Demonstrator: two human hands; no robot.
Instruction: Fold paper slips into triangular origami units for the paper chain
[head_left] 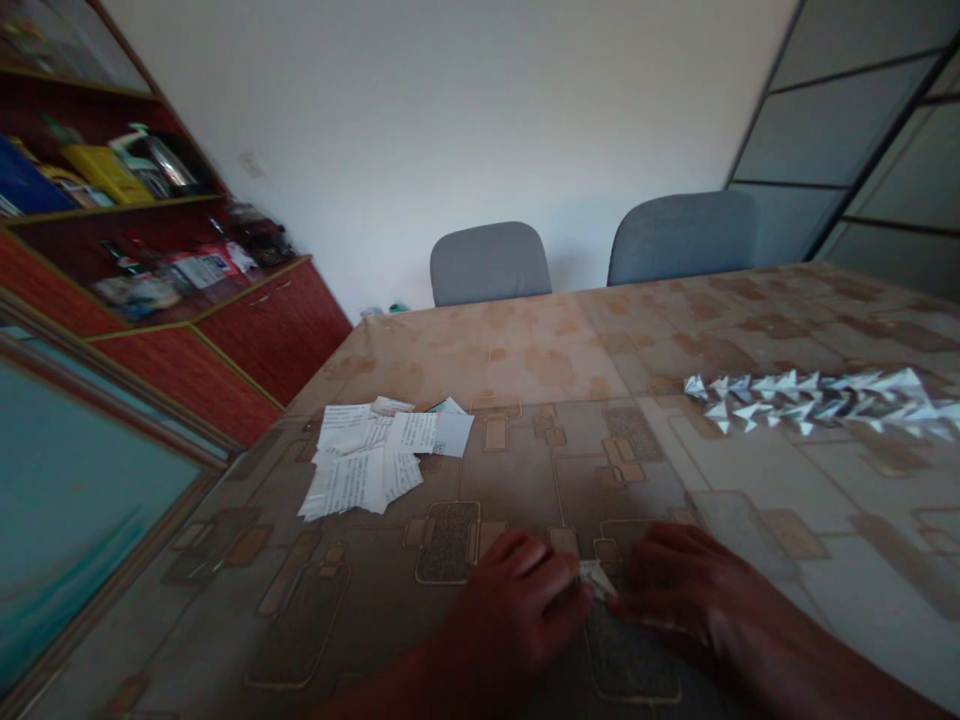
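A small folded piece of paper (598,578) lies on the patterned tablecloth between my two hands. My left hand (525,590) has its fingers curled, with the thumb and fingertips at the left edge of the paper. From the other side, my right hand (686,585) pinches the paper's lower right corner with its fingers bent. Fingers cover part of the paper, so its full shape is hidden. Beyond my left hand lies a loose pile of printed paper pieces (367,455).
Folded pointed paper pieces (806,400) stand in rows at the right of the table (517,360). Two grey chairs (491,265) stand behind the far edge. A wooden cabinet (255,320) with cluttered shelves is at the left.
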